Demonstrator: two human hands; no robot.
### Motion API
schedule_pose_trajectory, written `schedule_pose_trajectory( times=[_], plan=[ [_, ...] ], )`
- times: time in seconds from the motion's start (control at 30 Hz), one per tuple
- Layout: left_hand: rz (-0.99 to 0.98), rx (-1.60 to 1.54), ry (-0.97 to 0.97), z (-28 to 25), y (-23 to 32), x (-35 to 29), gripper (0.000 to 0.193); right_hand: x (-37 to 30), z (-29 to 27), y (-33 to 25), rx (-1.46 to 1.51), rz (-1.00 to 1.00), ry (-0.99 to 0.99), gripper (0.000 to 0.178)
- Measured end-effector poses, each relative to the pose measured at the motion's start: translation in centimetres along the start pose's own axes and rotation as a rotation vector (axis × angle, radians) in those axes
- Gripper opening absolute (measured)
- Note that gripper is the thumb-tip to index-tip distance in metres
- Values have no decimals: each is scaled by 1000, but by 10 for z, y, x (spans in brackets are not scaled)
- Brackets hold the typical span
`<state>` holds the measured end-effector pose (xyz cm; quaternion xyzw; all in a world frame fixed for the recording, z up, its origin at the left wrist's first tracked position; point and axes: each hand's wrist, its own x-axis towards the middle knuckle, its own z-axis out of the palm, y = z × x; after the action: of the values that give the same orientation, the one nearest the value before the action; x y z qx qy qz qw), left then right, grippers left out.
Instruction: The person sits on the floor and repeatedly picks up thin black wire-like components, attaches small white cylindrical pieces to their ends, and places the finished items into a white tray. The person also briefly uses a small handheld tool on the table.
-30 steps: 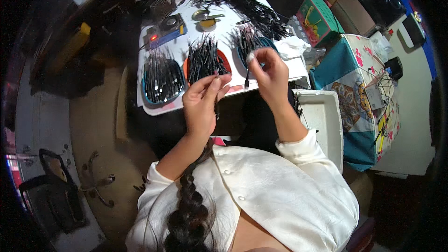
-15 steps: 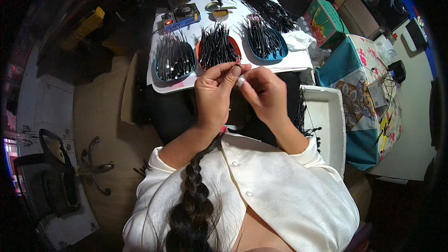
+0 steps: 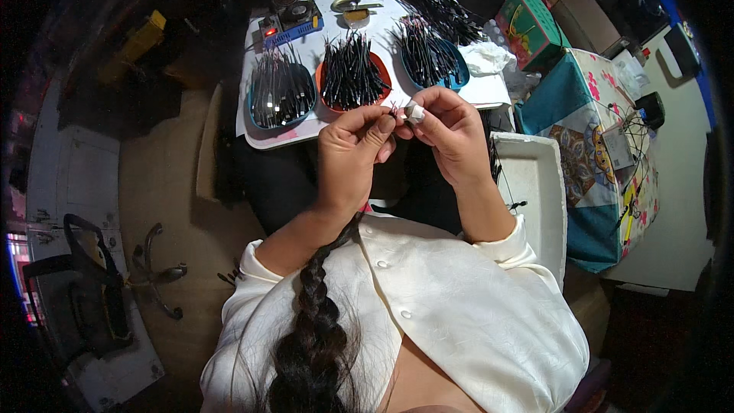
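Note:
My left hand (image 3: pixel 353 145) pinches a short black cable end (image 3: pixel 394 112) with thin reddish wires sticking up from it. Opposite it, my right hand (image 3: pixel 453 138) is closed in a pinch, its fingertips meeting the left ones at the cable. Something white (image 3: pixel 414 112) covers the right thumb tip. Just beyond my hands stands an orange bowl (image 3: pixel 388 80) full of black cables (image 3: pixel 352 73). A blue bowl (image 3: pixel 262 123) to its left and another blue bowl (image 3: pixel 462 69) to its right also hold bundles of cables. My fingers hide most of the cable's length.
On the white table (image 3: pixel 480 92) are a small blue device (image 3: pixel 297 33) with a red light, a small yellowish tub (image 3: pixel 356 18) and a heap of long black cables (image 3: pixel 417 0). Crumpled white paper (image 3: pixel 488 59) lies at the right. A white foam box (image 3: pixel 560 183) stands beside my right arm.
My right hand has turned and shifted slightly right, its fingertips still at the cable end. My left hand has barely moved. The view has shifted a little.

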<state>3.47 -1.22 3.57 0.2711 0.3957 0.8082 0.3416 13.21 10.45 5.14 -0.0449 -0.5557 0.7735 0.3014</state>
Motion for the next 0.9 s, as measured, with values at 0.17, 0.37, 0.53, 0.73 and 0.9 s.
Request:
schedule_pose_trajectory(
  times=[0.17,0.37,0.53,0.73,0.9],
  plan=[
    [-14,97,26,-1,-2,0,18,-4,1,1,-243,-94,27,13],
    [-39,-4,-35,-1,-5,1,19,-3,2,4,-74,-44,54,14],
    [-157,-218,-80,-3,-4,1,17,-4,-1,11,473,230,4,14],
    [-240,-230,-107,-7,-8,2,18,-7,-4,12,370,242,28,15],
    [-255,-154,-232,-9,-5,5,18,-2,-20,3,235,300,-105,14]
  ],
)
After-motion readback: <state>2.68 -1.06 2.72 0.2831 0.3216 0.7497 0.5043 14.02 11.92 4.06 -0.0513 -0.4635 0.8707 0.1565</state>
